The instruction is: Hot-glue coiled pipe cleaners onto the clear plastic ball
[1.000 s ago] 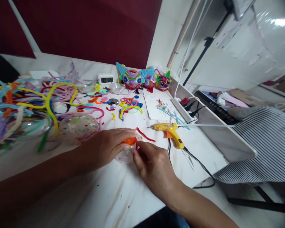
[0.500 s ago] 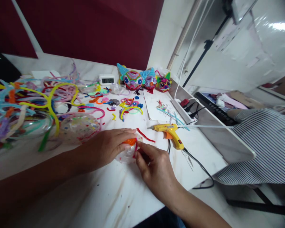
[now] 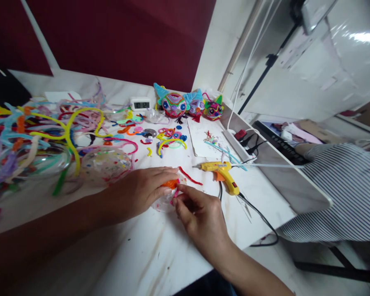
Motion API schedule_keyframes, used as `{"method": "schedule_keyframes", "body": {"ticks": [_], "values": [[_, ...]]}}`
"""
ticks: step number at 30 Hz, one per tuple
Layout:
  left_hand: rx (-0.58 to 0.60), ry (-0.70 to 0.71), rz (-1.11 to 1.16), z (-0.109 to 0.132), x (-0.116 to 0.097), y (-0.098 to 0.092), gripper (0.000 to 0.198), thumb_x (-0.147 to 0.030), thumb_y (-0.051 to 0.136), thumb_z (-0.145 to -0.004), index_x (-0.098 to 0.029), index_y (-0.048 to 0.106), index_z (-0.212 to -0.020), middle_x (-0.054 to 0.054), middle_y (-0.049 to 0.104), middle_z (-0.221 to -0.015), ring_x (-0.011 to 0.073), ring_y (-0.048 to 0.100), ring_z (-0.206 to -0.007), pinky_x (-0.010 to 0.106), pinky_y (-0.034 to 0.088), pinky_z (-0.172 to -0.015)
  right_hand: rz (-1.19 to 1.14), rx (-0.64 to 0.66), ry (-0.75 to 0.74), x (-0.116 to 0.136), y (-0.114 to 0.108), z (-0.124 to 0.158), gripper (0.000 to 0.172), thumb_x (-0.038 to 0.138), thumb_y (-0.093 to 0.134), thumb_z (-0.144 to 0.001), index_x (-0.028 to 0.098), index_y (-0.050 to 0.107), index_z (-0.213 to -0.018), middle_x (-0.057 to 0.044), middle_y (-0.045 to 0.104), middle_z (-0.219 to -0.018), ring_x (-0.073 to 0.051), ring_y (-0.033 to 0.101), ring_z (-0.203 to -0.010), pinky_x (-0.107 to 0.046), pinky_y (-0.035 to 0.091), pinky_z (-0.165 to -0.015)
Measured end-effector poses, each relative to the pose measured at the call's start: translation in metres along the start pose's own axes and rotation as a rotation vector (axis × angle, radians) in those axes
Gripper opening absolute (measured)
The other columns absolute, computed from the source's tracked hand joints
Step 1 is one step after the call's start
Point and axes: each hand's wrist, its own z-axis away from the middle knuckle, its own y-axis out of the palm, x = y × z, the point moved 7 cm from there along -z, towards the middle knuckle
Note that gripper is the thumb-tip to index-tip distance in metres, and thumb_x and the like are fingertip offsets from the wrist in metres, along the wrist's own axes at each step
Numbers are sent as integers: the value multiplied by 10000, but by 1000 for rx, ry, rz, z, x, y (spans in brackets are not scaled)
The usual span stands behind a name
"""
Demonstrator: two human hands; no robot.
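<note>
A clear plastic dome (image 3: 160,204) rests on the table in front of me, partly covered by my hands. My left hand (image 3: 146,187) curves over its far side and grips it, thumb beside an orange fuzzy patch (image 3: 172,183) on the dome. With thumb and forefinger, my right hand (image 3: 202,209) pinches a short pink pipe cleaner (image 3: 174,200) against the dome, next to the orange patch. Just beyond the hands lies a red pipe cleaner (image 3: 189,176). To the right, a yellow glue gun (image 3: 217,167) lies on its side, nozzle pointing left.
Many pipe cleaners (image 3: 68,135) are heaped at left, with another clear dome (image 3: 106,162) beside them. Decorated animal heads (image 3: 174,105) and a white digital clock (image 3: 140,103) stand at the back. A power strip (image 3: 237,144) runs along the right-hand edge board. Someone in striped clothing (image 3: 342,189) is at right.
The pink pipe cleaner's lower end has shifted slightly under my right fingertips. My left hand keeps its grip on the dome. The whole view has moved a little.
</note>
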Motion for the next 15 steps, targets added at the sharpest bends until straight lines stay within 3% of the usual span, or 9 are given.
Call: {"method": "schedule_keyframes", "body": {"ticks": [4, 9, 15], "values": [[-16, 28, -5, 0, -3, -2, 406, -294, 429, -1048, -130, 656, -1341, 132, 697, -1384, 247, 649, -1309, 360, 499, -1140, -164, -4, 114, -7, 2, -2, 260, 207, 652, -868, 182, 601, -1122, 16, 701, -719, -117, 601, -568, -230, 472, -551], [-27, 25, -12, -1, -5, -2, 388, -305, 453, -1053, -136, 654, -1339, 131, 698, -1382, 251, 656, -1300, 359, 505, -1135, -342, 24, 238, -16, 7, -3, 293, 224, 717, -821, 207, 571, -1074, 64, 650, -634, -96, 534, -504, -210, 437, -489], [-37, 43, -44, -2, -8, -3, 399, -339, 451, -1054, -131, 655, -1327, 139, 710, -1359, 257, 667, -1283, 370, 522, -1117, -394, 23, 225, -15, 7, 2, 266, 225, 708, -844, 179, 628, -1093, 34, 690, -669, -99, 587, -554, -204, 425, -491]]}}
